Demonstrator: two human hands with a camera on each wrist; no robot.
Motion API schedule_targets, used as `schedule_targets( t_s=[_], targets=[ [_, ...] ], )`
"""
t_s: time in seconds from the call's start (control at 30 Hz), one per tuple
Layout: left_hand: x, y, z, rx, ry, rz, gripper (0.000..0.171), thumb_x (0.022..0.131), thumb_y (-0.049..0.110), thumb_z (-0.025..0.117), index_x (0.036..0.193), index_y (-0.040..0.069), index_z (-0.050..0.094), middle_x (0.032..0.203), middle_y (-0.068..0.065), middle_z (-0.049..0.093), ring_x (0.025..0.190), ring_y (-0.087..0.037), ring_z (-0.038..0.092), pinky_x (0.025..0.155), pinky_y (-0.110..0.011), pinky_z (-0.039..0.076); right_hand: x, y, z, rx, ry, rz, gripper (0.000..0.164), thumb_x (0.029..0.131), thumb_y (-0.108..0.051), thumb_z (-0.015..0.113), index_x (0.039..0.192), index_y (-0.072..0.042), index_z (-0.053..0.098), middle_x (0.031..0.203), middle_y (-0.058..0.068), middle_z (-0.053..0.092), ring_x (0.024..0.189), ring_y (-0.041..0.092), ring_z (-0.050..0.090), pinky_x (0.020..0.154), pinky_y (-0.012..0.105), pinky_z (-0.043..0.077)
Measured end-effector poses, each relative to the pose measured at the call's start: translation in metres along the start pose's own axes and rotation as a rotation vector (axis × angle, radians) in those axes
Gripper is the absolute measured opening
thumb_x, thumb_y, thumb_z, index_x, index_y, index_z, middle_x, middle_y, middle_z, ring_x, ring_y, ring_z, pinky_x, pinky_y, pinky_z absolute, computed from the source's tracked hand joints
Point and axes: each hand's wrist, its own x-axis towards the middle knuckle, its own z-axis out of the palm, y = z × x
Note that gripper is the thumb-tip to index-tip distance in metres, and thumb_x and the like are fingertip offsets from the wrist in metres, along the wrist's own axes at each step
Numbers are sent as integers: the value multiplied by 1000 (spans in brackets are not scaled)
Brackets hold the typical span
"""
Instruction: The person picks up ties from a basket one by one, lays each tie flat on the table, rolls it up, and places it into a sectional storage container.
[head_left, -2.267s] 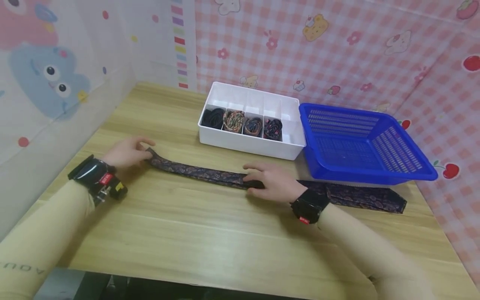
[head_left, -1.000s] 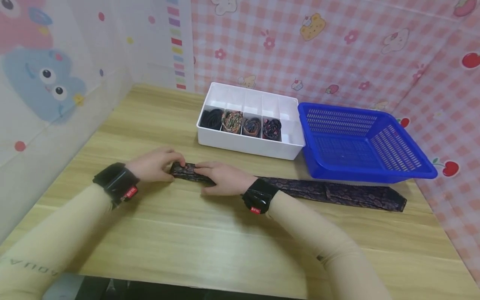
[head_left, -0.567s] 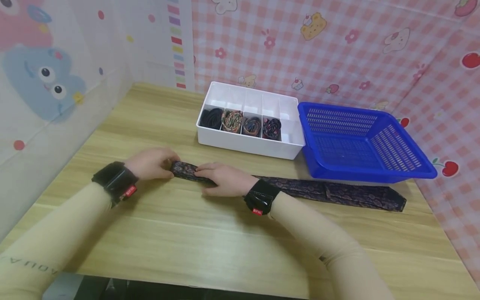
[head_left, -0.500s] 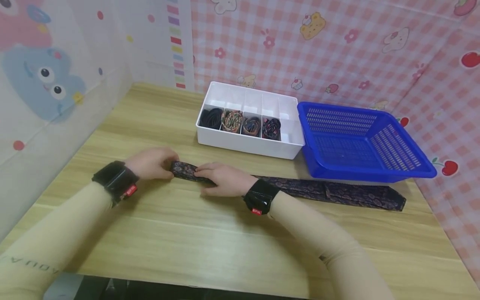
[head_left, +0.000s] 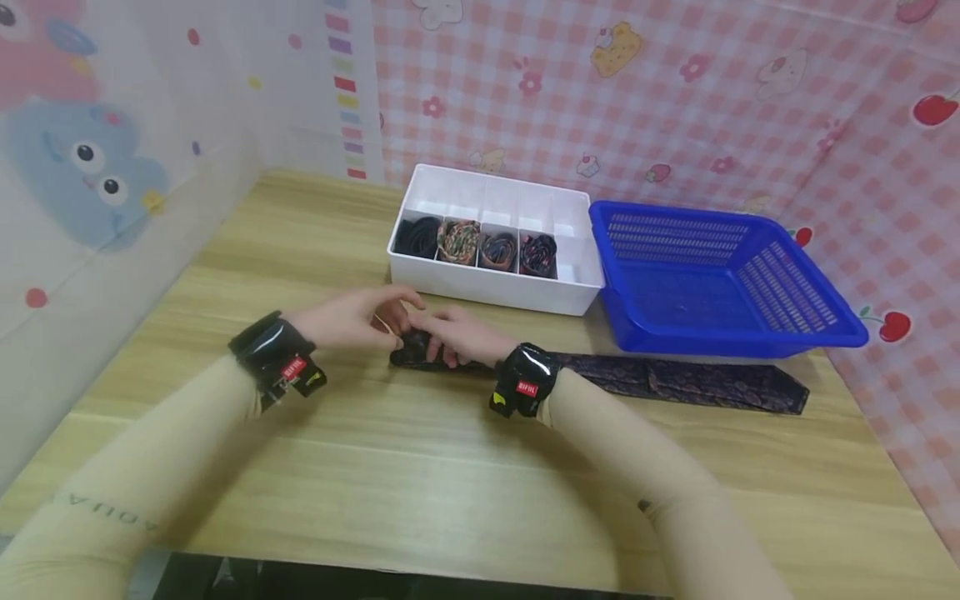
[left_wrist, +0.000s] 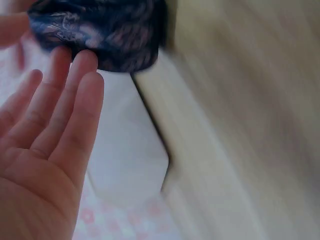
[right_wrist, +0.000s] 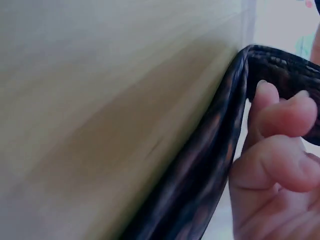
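A dark paisley necktie (head_left: 720, 388) lies lengthwise on the table, its wide pointed end at the right and its left end lifted into a fold. My right hand (head_left: 467, 335) holds the folded part between thumb and curled fingers; in the right wrist view the tie (right_wrist: 200, 165) bends up behind those fingers. Facing it from the left is my left hand (head_left: 351, 320). In the left wrist view its fingers (left_wrist: 90, 95) are nearly straight, their tips touching or just beneath the fold (left_wrist: 110, 35). The hands partly hide the fold in the head view.
Behind the hands stands a white divided box (head_left: 491, 287); several rolled ties, one being multicoloured (head_left: 458, 242), fill compartments of its front row. A blue plastic basket (head_left: 738, 335) sits right of it, just behind the tie. Patterned cloth walls border the wooden table (head_left: 420, 475).
My left hand has travelled right from the tie's far left end, and that end has come along, folded over. The right hand first slid left along the tie and now holds the fold.
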Motion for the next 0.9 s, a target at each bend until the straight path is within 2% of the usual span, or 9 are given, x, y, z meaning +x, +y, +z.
schedule_targets(
  t_s=[0.1,0.17,0.23,0.33,0.43,0.5,0.63,0.77,0.9],
  targets=[
    [2,-2,7,-25,-11,19,32,80,1,67,111,2,59,102,-7,65,97,-24,62,88,-41,51,-6,9,-8,-78,-10,28,33,97,-33,56,91,-2,63,67,6,62,44,10,46,41,22,38],
    [3,-5,12,66,-7,41,22,78,4,69,99,5,62,102,-5,65,96,-24,61,87,-42,51,-8,15,-11,-164,8,30,28,95,-30,60,85,-4,63,62,3,58,43,9,45,41,23,40],
    [4,-9,16,190,2,74,17,76,8,73,90,11,63,101,-3,64,95,-23,60,85,-43,50,-10,18,-13,-253,46,38,26,93,-31,63,88,-5,65,60,1,56,42,10,46,41,23,40],
    [8,-12,23,316,-12,92,22,72,14,78,85,14,60,103,-4,61,95,-24,58,85,-44,48,-13,21,-14,-408,116,22,26,91,-33,65,91,-8,67,64,0,57,49,10,51,48,23,42],
    [13,-13,27,362,-34,74,29,69,18,81,85,15,57,99,-3,58,92,-23,56,84,-43,48,-16,20,-14,-513,148,-15,27,92,-33,64,93,-7,70,70,-1,61,56,11,54,53,24,43],
    [15,-14,29,388,-41,65,33,68,18,83,86,15,55,95,-2,57,88,-21,54,82,-41,47,-17,19,-13,-518,139,-29,27,93,-31,63,99,-6,71,71,0,63,55,12,54,51,25,45],
    [15,-14,30,437,-29,77,37,68,17,83,90,14,54,90,0,57,83,-20,53,77,-40,47,-21,17,-13,-415,102,-2,25,95,-27,61,111,-8,61,68,2,63,43,15,54,39,30,47],
    [9,-13,28,412,-13,48,41,72,18,82,103,13,56,95,-2,61,82,-19,55,74,-39,49,-22,14,-12,-374,104,-5,19,94,-24,64,98,-10,51,65,5,59,44,14,54,39,29,47],
    [3,-13,25,339,0,-21,50,73,13,78,118,10,54,100,-6,63,77,-18,55,70,-38,48,-20,10,-11,-386,91,-24,19,94,-23,64,87,-10,53,66,6,58,46,14,55,40,30,48]
  ],
)
